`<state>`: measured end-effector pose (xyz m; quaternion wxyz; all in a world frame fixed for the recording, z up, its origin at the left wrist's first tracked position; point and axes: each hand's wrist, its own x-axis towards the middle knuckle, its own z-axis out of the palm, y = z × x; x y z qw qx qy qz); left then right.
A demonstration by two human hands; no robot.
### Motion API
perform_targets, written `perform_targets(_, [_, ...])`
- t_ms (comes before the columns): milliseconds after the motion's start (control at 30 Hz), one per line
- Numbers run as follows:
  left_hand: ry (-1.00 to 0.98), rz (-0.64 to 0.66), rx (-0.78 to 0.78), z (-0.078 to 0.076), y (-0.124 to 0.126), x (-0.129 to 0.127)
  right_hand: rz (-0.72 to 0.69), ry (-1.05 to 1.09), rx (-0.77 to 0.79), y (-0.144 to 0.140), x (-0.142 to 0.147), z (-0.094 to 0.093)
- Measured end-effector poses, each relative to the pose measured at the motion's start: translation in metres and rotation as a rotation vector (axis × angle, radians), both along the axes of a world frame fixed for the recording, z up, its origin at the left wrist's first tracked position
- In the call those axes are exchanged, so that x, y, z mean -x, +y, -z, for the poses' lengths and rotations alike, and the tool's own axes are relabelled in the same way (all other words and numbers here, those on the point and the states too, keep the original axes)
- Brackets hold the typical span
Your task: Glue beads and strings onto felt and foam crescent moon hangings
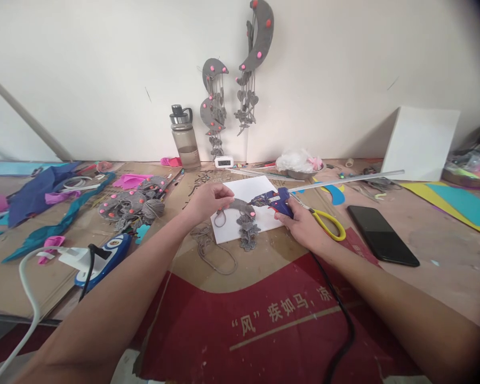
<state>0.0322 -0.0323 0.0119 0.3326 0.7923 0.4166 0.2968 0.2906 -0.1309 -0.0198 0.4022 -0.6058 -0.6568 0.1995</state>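
Between the thumb and fingers of my left hand (212,201) is the upper end of a grey felt crescent (240,205) with small pink dots. Grey felt flower shapes (248,233) hang from its lower part. My right hand (300,221) is wrapped round a blue glue gun (278,201), whose nozzle points left at the crescent, touching or very near it. A long clear glue stick (348,179) sticks out of the gun's back. Under the work lies a white sheet (228,230). Loose grey cord (220,264) trails in front of it.
Yellow-handled scissors (332,226) and a black phone (382,234) lie at the right. Finished-looking crescents (260,40) hang on the wall by a water bottle (185,141). A blue-and-white power strip (104,261) and felt scraps (44,192) occupy the left. The gun's black cable (342,314) runs towards me.
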Motion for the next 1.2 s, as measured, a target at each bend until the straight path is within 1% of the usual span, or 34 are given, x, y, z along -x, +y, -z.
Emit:
perform_targets(233, [-0.035,-0.001,0.017,0.002,0.001,0.001,-0.002,-0.007,0.005,0.0,-0.001,0.001])
perform_targets(400, [-0.019,-0.006,0.014,-0.003,-0.003,-0.001,-0.029,-0.015,-0.015,0.002,-0.002,0.005])
perform_targets(500, [-0.026,-0.022,0.051,-0.006,-0.005,-0.002,-0.053,0.005,-0.026,0.003,-0.003,0.006])
perform_targets(600, [-0.022,-0.02,0.069,-0.008,-0.008,-0.003,-0.04,-0.008,-0.016,0.004,-0.003,0.007])
perform_targets(867, [-0.004,-0.01,0.06,-0.008,-0.008,-0.004,-0.053,-0.061,-0.007,0.005,-0.005,0.008])
perform_targets(967, [-0.006,-0.005,0.056,-0.008,-0.008,-0.004,-0.035,-0.084,-0.006,0.005,-0.004,0.008])
perform_targets(1100, [0.014,-0.012,0.044,-0.009,-0.009,-0.003,0.029,-0.102,0.024,0.002,-0.002,0.005])
perform_targets(1200, [0.022,-0.017,0.04,-0.008,-0.008,-0.003,0.024,-0.141,0.029,-0.001,-0.001,0.0])
